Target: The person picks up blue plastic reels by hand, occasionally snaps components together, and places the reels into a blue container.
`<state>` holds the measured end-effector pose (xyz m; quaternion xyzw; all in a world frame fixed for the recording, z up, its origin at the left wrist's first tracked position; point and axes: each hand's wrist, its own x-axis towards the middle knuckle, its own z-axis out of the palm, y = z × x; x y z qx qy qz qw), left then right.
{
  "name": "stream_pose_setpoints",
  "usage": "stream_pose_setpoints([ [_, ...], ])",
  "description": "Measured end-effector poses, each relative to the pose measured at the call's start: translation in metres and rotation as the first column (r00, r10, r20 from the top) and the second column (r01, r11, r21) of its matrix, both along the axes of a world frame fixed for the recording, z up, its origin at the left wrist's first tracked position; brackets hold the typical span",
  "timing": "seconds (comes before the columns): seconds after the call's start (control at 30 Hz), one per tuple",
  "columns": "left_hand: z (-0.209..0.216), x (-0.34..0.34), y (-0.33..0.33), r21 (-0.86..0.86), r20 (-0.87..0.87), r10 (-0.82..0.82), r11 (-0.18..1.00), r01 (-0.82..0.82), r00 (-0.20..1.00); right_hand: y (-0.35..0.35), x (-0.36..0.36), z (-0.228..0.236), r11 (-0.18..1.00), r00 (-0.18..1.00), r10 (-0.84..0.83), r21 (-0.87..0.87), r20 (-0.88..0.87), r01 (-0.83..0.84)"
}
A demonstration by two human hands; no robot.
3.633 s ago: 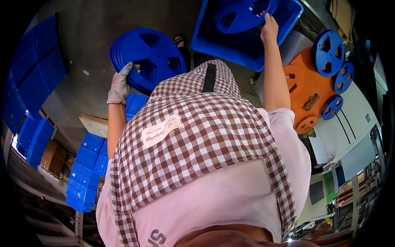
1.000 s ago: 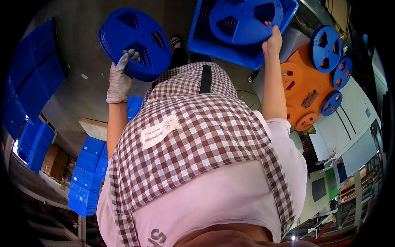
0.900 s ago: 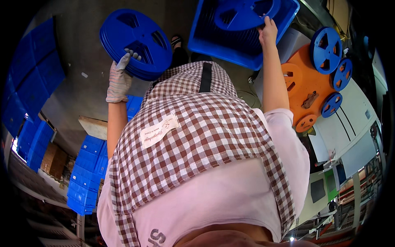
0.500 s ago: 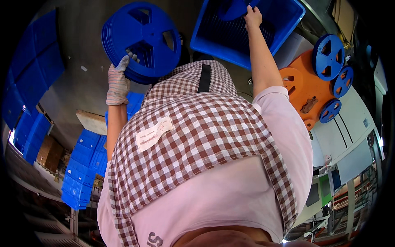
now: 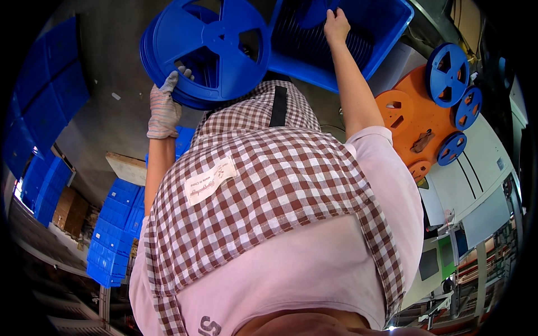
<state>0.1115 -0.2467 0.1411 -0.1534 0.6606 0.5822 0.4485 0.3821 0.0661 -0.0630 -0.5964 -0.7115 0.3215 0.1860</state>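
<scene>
My left hand (image 5: 167, 105), in a striped knit glove, grips the lower left edge of a stack of blue plastic reels (image 5: 150, 61). The front reel (image 5: 241, 78), with three wide cut-outs, sits shifted to the right of those behind it. My bare right hand (image 5: 337, 27) reaches into a blue bin (image 5: 386, 42). Its fingers are closed at the edge of another blue reel (image 5: 314, 15), which is cut off by the top of the picture. Below that reel, a row of dark blue reel edges (image 5: 358, 47) lines the bin.
An orange machine plate (image 5: 412, 120) with several blue wheels (image 5: 446, 75) stands to the right, beside a pale cabinet (image 5: 482, 157). Blue crates (image 5: 112, 229) are stacked at the lower left, and more blue boxes (image 5: 45, 95) stand at the far left. A pale board (image 5: 126, 167) lies near them.
The front reel at my left hand has slid right and nearer, apart from the stack behind it. My right hand has moved slightly left inside the bin.
</scene>
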Motion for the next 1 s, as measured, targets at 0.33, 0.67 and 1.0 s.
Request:
stream_pose_setpoints([
  [0.33, -0.004, -0.005, -0.002, 0.032, 0.011, 0.0, 0.999, 0.0, 1.0, -0.003, 0.004, -0.043, 0.993, 1.0, 0.011, -0.117, -0.021, -0.013],
  [0.67, -0.013, -0.004, 0.008, -0.006, 0.089, 0.115, 0.993, -0.115, 0.989, -0.12, -0.065, 0.143, 0.753, 0.7, 0.648, 0.112, -0.301, -0.649],
  [1.0, 0.007, 0.004, 0.042, 0.226, 0.219, 0.034, 0.971, -0.084, 0.975, -0.157, -0.072, 0.176, 0.656, 0.626, 0.749, 0.112, -0.216, -0.746],
])
